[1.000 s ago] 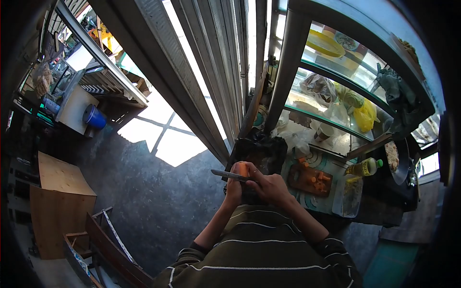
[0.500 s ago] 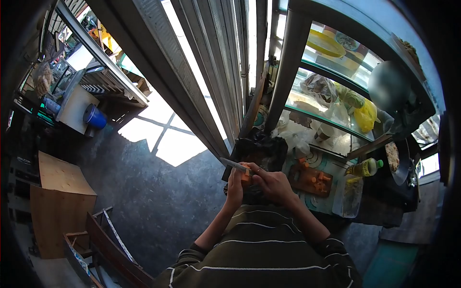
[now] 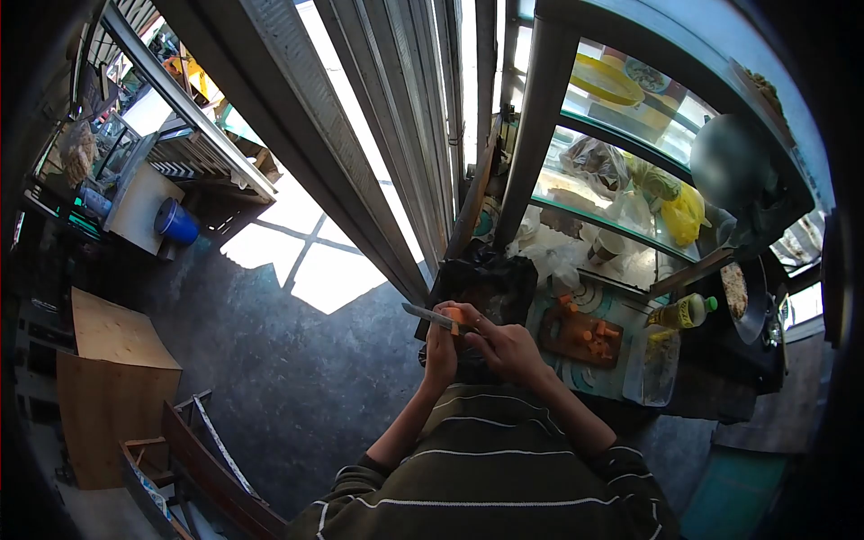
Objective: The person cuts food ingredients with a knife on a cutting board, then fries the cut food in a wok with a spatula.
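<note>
The short orange vegetable piece (image 3: 455,315) is over the open black plastic bag (image 3: 510,276), clamped in the fingers of the left hand (image 3: 439,353). The right hand (image 3: 515,349) grips the grey-bladed knife (image 3: 424,313), its blade across the piece. Both hands partly hide the bag, beside the left edge of the green patterned worktop (image 3: 589,382). There, the brown rectangular board (image 3: 560,339) bears orange chunks (image 3: 601,340); the clear plastic container (image 3: 660,369) occupies the near right corner.

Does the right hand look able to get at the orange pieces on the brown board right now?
Probably, though not freely: the board lies on that side and the pieces look uncovered, but the right hand is occupied with the knife.
</note>
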### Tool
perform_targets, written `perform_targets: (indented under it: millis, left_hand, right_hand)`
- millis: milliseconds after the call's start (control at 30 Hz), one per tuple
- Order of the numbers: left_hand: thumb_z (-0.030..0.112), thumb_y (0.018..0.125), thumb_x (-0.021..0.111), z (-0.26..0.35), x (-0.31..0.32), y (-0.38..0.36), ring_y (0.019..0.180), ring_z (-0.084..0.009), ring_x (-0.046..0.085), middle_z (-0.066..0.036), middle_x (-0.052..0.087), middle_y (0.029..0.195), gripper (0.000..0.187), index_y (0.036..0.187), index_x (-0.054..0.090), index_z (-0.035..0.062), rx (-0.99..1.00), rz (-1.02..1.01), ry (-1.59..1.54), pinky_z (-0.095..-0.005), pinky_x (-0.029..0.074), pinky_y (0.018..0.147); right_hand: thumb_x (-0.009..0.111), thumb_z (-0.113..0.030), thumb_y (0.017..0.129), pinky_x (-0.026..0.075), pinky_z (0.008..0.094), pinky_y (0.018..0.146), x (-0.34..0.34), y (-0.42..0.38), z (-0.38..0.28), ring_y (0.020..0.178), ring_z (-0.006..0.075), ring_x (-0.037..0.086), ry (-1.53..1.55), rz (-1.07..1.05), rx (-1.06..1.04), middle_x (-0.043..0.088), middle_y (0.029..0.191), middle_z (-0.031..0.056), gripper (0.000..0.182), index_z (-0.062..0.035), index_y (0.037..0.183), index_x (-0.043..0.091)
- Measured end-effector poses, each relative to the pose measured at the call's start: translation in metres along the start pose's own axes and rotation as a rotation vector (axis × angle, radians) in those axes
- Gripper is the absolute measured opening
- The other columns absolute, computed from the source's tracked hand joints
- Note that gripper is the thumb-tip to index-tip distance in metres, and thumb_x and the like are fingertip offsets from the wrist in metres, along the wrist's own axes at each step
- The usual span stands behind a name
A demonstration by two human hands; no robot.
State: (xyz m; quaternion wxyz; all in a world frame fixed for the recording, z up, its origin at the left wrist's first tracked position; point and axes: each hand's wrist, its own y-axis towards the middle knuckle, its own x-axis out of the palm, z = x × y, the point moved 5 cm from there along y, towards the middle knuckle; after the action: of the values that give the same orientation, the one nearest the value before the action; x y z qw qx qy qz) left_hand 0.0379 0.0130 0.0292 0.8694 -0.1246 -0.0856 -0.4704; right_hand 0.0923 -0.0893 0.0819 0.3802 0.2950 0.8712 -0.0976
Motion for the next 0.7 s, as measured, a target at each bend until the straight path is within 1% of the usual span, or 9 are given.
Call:
perform_targets:
  millis: [67,200,300,400,500,567,600,667,700]
  left_hand:
    - [0.034,0.091,0.03,0.002,-0.001,-0.001,0.079,-0.0091,0.046,-0.004,0.046,0.089,0.035,0.103,0.044,0.0043,0.104,0.012,0.042,-0.021,0.038,0.071]
    - [0.033,0.091,0.029,0.008,-0.001,-0.004,0.083,-0.0099,0.046,-0.005,0.046,0.093,0.035,0.105,0.044,0.0043,0.115,-0.02,0.033,-0.0221,0.038,0.073]
    - [0.032,0.091,0.029,0.001,-0.001,-0.005,0.085,-0.0105,0.046,-0.005,0.045,0.094,0.034,0.105,0.043,0.0035,0.013,-0.049,-0.052,-0.0225,0.038,0.075]
    - [0.029,0.091,0.028,-0.003,-0.002,-0.003,0.088,-0.0116,0.048,-0.006,0.047,0.095,0.033,0.106,0.043,0.0038,0.061,-0.008,-0.033,-0.0237,0.041,0.075]
    - [0.03,0.091,0.029,0.004,-0.004,-0.004,0.088,-0.0123,0.049,-0.006,0.048,0.096,0.034,0.108,0.043,0.0042,0.18,0.008,0.117,-0.0246,0.042,0.075]
    - [0.03,0.091,0.031,-0.01,-0.005,-0.003,0.085,-0.0136,0.05,-0.007,0.048,0.094,0.032,0.106,0.043,0.005,-0.087,-0.022,-0.187,-0.0263,0.043,0.074]
    - [0.03,0.091,0.031,-0.006,-0.005,-0.002,0.085,-0.0136,0.05,-0.007,0.048,0.094,0.032,0.106,0.043,0.005,-0.087,-0.025,-0.189,-0.0263,0.043,0.074]
    - [0.032,0.09,0.033,-0.004,-0.003,-0.004,0.079,-0.015,0.052,-0.007,0.05,0.089,0.031,0.104,0.044,0.0065,-0.279,-0.003,-0.356,-0.028,0.044,0.07]
    - [0.032,0.09,0.033,-0.004,-0.005,-0.002,0.079,-0.015,0.052,-0.007,0.05,0.089,0.031,0.104,0.044,0.0065,-0.276,-0.001,-0.356,-0.028,0.044,0.07]
  right_hand:
    - [0.046,-0.03,0.083,0.041,0.0404,0.048,-0.002,0.001,-0.003,0.052,0.0334,0.054,0.048,0.06,-0.03,0.052,0.056,0.0169,0.046,-0.0233,0.127,0.033]
    - [0.046,-0.029,0.083,0.042,0.0399,0.049,-0.007,0.0,-0.003,0.053,0.0332,0.054,0.079,0.042,-0.009,0.052,0.056,0.0169,0.043,-0.0238,0.125,0.037]
    - [0.047,-0.028,0.083,0.042,0.0399,0.049,-0.005,-0.001,0.001,0.054,0.0329,0.054,0.068,0.012,-0.008,0.052,0.056,0.0166,0.042,-0.0241,0.124,0.039]
    - [0.047,-0.027,0.082,0.043,0.0393,0.051,-0.004,0.001,0.0,0.057,0.0327,0.056,0.124,0.067,0.004,0.054,0.06,0.0177,0.04,-0.0242,0.122,0.042]
    - [0.047,-0.026,0.082,0.044,0.0381,0.054,-0.004,0.003,0.001,0.06,0.0331,0.056,0.197,0.093,0.01,0.055,0.065,0.0188,0.039,-0.0217,0.121,0.043]
    - [0.046,-0.023,0.083,0.045,0.0349,0.057,-0.002,0.0,0.009,0.066,0.0299,0.059,0.287,0.076,-0.005,0.058,0.071,0.0185,0.037,-0.0177,0.12,0.044]
    - [0.046,-0.023,0.083,0.045,0.0349,0.057,0.003,0.001,0.013,0.066,0.0299,0.059,0.285,0.078,-0.004,0.058,0.071,0.0185,0.037,-0.0177,0.12,0.044]
    - [0.044,-0.02,0.085,0.043,0.0288,0.055,0.01,0.002,0.02,0.061,0.0187,0.058,0.518,0.12,-0.037,0.058,0.068,0.0115,0.038,-0.0166,0.123,0.042]
    - [0.044,-0.02,0.085,0.043,0.0288,0.055,0.009,0.004,0.019,0.061,0.0187,0.058,0.518,0.119,-0.04,0.058,0.068,0.0115,0.038,-0.0166,0.123,0.042]
